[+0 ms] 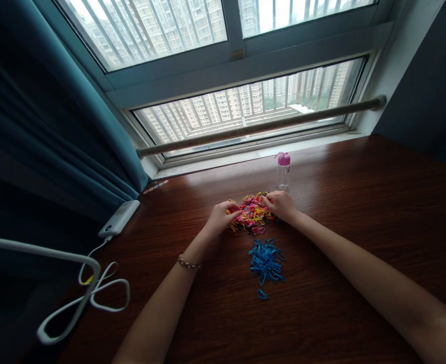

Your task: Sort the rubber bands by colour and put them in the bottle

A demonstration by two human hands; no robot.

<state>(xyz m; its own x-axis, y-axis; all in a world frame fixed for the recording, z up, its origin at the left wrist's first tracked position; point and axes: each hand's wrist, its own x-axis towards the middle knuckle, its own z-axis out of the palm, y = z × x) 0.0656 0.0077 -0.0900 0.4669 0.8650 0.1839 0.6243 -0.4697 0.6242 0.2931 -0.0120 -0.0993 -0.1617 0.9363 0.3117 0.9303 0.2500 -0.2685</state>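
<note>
A mixed pile of small elastic hair bands [255, 211] in pink, yellow, red, orange and black lies on the brown wooden table [215, 313]. At its left edge is my left hand [221, 217], thumb and fingers drawn together over the bands. My right hand [281, 204] touches the pile's right side with curled fingers. What either hand's fingertips pinch, if anything, is too small to tell. Nearer to me lies a separate heap of blue elastic bands [266, 260], with a single blue band [261, 294] just below it.
A clear bottle with a pink lid [284, 171] stands behind my right hand. To the left are a white power bank [119, 219] with a looped white cable [111, 303] and a teal curtain [94, 131]. A metal rail [260, 129] crosses the window beyond the table.
</note>
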